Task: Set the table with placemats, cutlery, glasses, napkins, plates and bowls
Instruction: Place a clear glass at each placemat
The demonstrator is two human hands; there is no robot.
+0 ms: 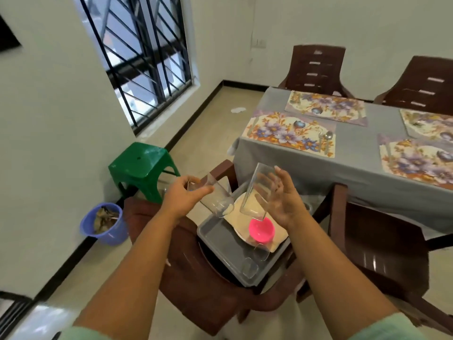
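Fingers of my left hand (182, 196) curl round one clear glass (215, 201), tilted with its base toward the grey tray (215, 235). My right hand (282, 200) cups a second glass (257, 192) against fingers and thumb, held nearly upright just above the pink bowl (261, 229). Both glasses hang over the tray, apart from each other.

A: What is seen by the wall under the barred window (137, 57)?
B: A green stool (142, 165) is placed there, and a blue bucket (107, 224) holding dry leaves is set near it on the floor.
A: And the seating?
B: 4 brown chairs are shown; 2 (316, 67) (426, 84) are drawn up at the far side.
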